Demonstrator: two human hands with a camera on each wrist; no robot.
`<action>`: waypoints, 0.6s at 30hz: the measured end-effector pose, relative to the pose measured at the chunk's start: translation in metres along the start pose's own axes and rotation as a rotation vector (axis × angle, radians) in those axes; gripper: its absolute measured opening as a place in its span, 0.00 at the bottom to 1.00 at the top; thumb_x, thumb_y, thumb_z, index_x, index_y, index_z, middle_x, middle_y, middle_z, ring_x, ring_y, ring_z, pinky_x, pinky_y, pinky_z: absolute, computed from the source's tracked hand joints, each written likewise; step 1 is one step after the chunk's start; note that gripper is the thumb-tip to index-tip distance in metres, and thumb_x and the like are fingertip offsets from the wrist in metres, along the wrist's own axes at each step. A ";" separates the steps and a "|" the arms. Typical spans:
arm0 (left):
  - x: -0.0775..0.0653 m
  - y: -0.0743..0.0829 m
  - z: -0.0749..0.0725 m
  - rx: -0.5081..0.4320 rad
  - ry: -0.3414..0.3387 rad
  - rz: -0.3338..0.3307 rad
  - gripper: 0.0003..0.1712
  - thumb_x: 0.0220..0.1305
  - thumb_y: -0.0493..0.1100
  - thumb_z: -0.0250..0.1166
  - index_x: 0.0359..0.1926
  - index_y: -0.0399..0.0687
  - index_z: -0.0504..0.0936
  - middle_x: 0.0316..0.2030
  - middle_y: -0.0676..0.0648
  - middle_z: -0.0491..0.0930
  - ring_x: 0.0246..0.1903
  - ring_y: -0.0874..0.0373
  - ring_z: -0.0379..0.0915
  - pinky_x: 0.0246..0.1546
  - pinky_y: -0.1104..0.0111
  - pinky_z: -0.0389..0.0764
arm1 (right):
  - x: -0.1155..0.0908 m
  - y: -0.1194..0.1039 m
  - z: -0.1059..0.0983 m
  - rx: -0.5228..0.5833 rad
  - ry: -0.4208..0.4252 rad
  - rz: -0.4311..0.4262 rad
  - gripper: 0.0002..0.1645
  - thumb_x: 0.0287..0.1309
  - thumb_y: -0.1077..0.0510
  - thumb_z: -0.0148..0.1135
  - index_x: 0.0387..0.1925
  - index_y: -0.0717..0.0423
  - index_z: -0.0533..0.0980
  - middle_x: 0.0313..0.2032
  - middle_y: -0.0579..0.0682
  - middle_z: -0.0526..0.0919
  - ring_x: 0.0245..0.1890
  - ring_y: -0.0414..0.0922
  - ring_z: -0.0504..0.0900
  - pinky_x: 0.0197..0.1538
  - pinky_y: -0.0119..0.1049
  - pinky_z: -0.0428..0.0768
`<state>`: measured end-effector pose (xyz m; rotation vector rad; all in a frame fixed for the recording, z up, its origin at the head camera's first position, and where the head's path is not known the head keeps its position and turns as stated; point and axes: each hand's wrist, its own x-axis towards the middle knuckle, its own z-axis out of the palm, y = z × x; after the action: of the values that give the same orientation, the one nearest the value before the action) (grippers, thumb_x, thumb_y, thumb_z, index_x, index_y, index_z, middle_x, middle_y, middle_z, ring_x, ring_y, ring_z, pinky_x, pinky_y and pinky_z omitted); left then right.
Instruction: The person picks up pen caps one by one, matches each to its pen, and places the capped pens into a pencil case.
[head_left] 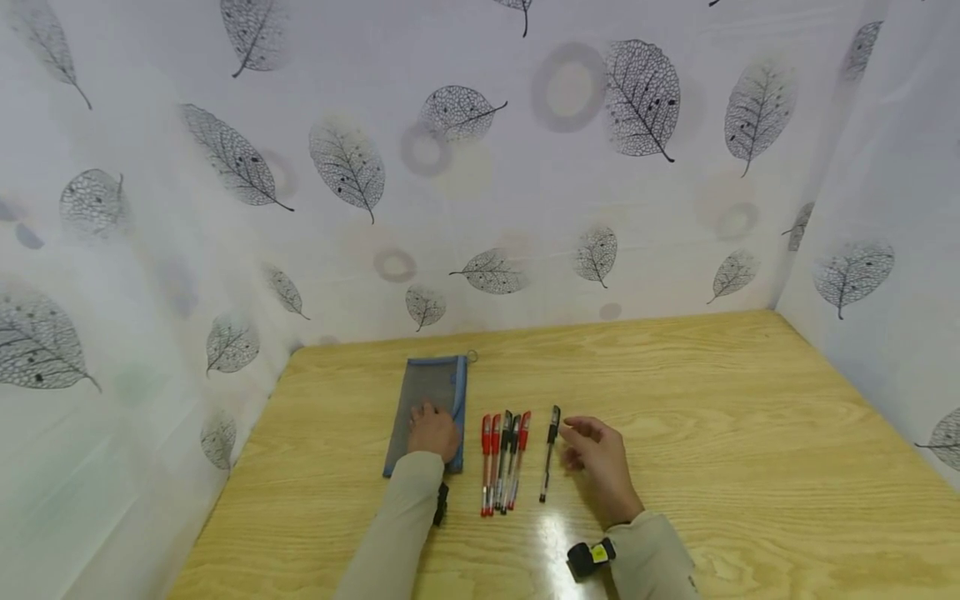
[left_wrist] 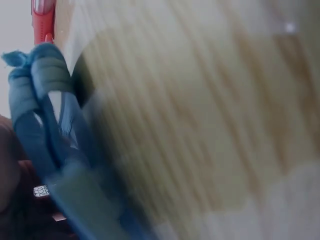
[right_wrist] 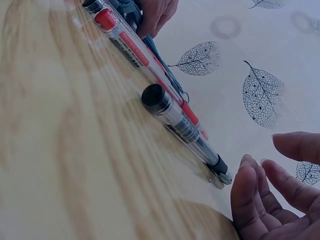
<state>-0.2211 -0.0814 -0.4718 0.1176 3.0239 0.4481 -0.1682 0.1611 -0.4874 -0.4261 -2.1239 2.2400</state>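
My left hand (head_left: 434, 432) rests on a blue-edged mesh zip pouch (head_left: 405, 400) lying flat on the table; in the left wrist view the pouch's blue edge (left_wrist: 50, 115) shows close up, with dark fingers at the lower left. Just right of a single black-capped pen (head_left: 551, 454) is my right hand (head_left: 597, 458), its fingers loosely bent and holding nothing. That same black pen (right_wrist: 185, 127) lies short of the fingertips in the right wrist view. Between pouch and single pen lies a row of several pens, red-capped ones (head_left: 486, 462) and black-capped ones (head_left: 504, 458).
The wood-grain table (head_left: 712, 417) reaches to a back wall of leaf-printed cloth (head_left: 525, 192), with similar cloth on the left and right sides. A small ring (head_left: 472, 356) sits at the pouch's upper right corner. Each wrist wears a dark strapped device (head_left: 590, 557).
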 end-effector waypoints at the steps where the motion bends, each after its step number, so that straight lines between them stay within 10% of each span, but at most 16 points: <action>1: 0.000 0.000 0.000 0.007 0.001 0.000 0.24 0.70 0.37 0.51 0.57 0.16 0.68 0.62 0.19 0.59 0.61 0.21 0.55 0.59 0.41 0.65 | 0.000 0.000 0.000 0.001 0.000 -0.003 0.18 0.62 0.63 0.61 0.50 0.71 0.75 0.30 0.49 0.79 0.23 0.44 0.79 0.26 0.33 0.79; 9: 0.000 -0.011 0.005 0.106 0.131 0.151 0.12 0.64 0.34 0.58 0.27 0.29 0.81 0.32 0.32 0.79 0.35 0.38 0.76 0.35 0.52 0.81 | 0.002 0.002 0.002 0.003 -0.003 -0.013 0.17 0.62 0.64 0.61 0.50 0.71 0.75 0.29 0.49 0.79 0.22 0.44 0.80 0.25 0.33 0.80; 14: -0.007 -0.018 0.011 -0.058 0.356 0.264 0.16 0.60 0.30 0.56 0.15 0.37 0.72 0.16 0.42 0.71 0.19 0.45 0.71 0.20 0.56 0.74 | 0.003 0.002 0.002 -0.004 -0.005 -0.018 0.17 0.62 0.66 0.61 0.50 0.72 0.75 0.29 0.49 0.79 0.22 0.44 0.80 0.25 0.33 0.80; 18: -0.013 -0.016 0.012 -0.309 0.436 0.218 0.16 0.63 0.30 0.52 0.17 0.37 0.69 0.15 0.41 0.68 0.16 0.44 0.67 0.17 0.56 0.69 | 0.004 0.003 0.002 -0.012 0.001 -0.017 0.16 0.61 0.66 0.60 0.49 0.72 0.76 0.29 0.48 0.79 0.22 0.43 0.80 0.25 0.33 0.80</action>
<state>-0.2079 -0.0945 -0.4866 0.3761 3.3163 1.0830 -0.1720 0.1592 -0.4912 -0.4082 -2.1327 2.2187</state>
